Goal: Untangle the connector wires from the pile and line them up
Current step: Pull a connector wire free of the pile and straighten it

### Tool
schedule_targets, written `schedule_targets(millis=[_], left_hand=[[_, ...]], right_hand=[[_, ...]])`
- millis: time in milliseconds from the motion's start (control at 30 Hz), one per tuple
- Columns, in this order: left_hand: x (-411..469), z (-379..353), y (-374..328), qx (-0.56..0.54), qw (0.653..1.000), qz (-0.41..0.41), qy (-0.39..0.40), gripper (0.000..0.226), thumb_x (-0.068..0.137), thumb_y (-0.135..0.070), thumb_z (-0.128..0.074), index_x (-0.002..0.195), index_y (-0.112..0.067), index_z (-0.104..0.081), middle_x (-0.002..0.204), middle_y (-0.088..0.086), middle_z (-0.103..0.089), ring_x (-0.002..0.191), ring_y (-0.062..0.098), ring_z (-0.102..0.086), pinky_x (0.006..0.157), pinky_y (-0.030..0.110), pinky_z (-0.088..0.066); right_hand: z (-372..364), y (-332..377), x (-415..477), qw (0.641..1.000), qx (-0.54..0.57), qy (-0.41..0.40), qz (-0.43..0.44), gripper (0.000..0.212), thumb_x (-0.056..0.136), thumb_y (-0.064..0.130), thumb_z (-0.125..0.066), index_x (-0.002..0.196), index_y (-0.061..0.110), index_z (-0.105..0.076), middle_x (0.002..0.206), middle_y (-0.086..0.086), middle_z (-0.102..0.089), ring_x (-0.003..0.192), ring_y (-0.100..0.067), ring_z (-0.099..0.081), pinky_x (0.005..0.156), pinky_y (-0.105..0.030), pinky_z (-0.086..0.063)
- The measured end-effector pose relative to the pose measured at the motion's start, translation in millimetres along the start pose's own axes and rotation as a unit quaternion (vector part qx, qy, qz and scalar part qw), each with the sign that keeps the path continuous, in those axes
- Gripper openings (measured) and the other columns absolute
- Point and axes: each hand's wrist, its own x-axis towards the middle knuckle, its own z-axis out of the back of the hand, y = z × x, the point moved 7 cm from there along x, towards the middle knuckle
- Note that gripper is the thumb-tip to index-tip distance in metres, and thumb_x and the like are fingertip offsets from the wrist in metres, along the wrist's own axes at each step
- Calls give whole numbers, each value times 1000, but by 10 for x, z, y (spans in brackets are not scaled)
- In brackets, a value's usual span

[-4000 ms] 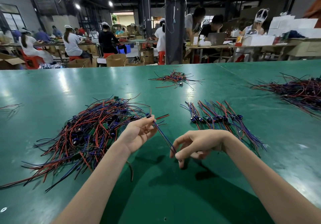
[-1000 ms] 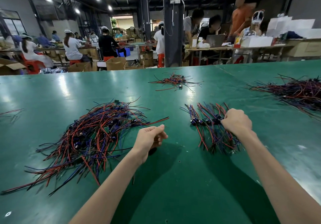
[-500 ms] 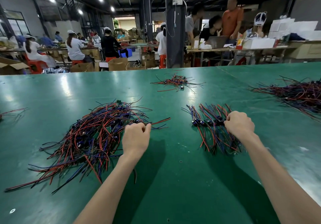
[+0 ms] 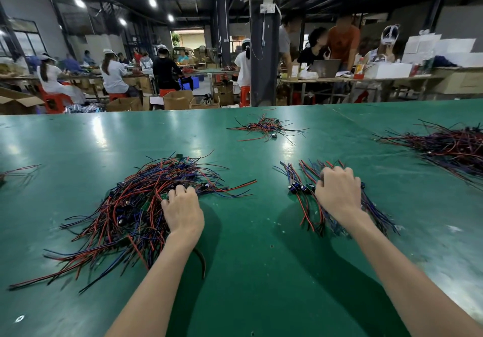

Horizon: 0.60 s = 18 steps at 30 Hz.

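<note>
Head view, left arm: bare forearm comes in from bottom centre-left, angled up and slightly right, wrist straight.
Left hand (image 4: pixel 183 211): back up, palm down at the right edge of the tangled pile (image 4: pixel 130 206); fingers (image 4: pixel 180 191) curled down, tips buried in wires.
Left grip: cannot tell if it pinches a wire or just digs in, tips hidden.
Right arm: bare forearm from the bottom right corner, angled up-left.
Right hand (image 4: pixel 338 193): knuckles up, fist-like, resting on top of the lined-up row (image 4: pixel 307 214), over its right half.
Right grip: fingers curled under, wires beneath; clamped or only pressing, cannot tell.
Tangled pile: red, blue and black connector wires, left of centre on the green surface (image 4: pixel 261 271); small green boards mixed in.
Lined-up row: right of centre, well apart from the pile; dark connectors (image 4: pixel 298 187) side by side just left of the right hand, tails fanning out both ways.
Loose wire (image 4: pixel 202 261): dark, curved, just beside the left forearm.
Other wires: small heap (image 4: pixel 264 127) far centre; big dark heap (image 4: pixel 449 148) at right edge; few strands (image 4: pixel 18 170) at left edge.
Background: people at benches, pillar (image 4: pixel 264 49), cardboard boxes (image 4: pixel 177 100).
</note>
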Motion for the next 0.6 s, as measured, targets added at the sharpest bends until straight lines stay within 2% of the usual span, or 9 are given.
schedule_targets(millis=[100,200,400,600], left_hand=[[7,1,4,1,1000,1,0,34,93,-17,-56,126,-16,-48,128,4,-51,121,23,-44,98,36,-36],[17,-29,-1,13,1000,0,17,29,94,-18,-53,123,-15,-51,127,4,-51,121,23,-43,99,37,-35],[40,-24,25,8,1000,2,3,19,96,-21,-51,111,-16,-61,117,4,-56,115,24,-45,97,36,-36],[5,105,-44,-78,995,-22,-57,18,94,-28,-54,101,-17,-67,107,5,-61,107,25,-46,92,36,-34]], right_hand=[[11,246,-90,997,30,-38,66,21,90,20,-49,100,10,-66,104,-9,-65,104,-29,-50,89,-39,-37],[-27,490,-215,990,41,-43,131,20,91,22,-49,96,14,-67,100,-5,-65,101,-26,-50,85,-37,-34],[-193,886,-469,973,50,12,224,22,92,25,-45,97,18,-65,101,-2,-65,103,-24,-50,85,-36,-32],[-245,1016,-618,964,91,51,247,22,92,25,-44,96,19,-66,99,2,-65,101,-21,-48,84,-34,-33]])
